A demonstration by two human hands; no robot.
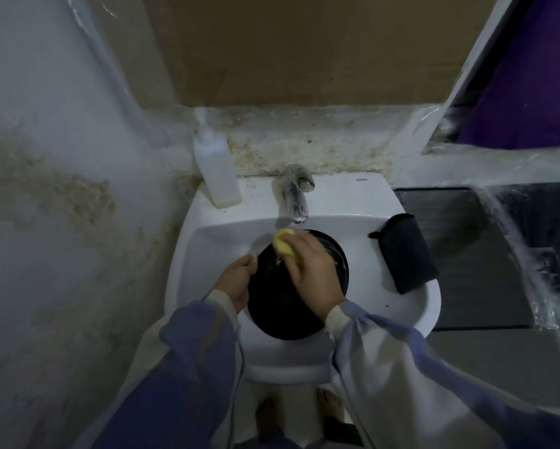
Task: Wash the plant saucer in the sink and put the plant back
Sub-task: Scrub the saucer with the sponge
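Note:
A round black plant saucer [277, 306] is tilted over the white sink [427, 306], below the metal tap [295, 196]. My left hand [236, 281] grips the saucer's left rim. My right hand [311, 270] holds a yellow sponge [56, 244] against the saucer's upper part, fingers curled over it. The plant is not in view.
A clear soap dispenser bottle [215, 166] stands at the sink's back left corner. A dark folded cloth [403, 252] lies on the sink's right rim. A stained wall runs close on the left; a dark counter surface [460, 254] lies to the right.

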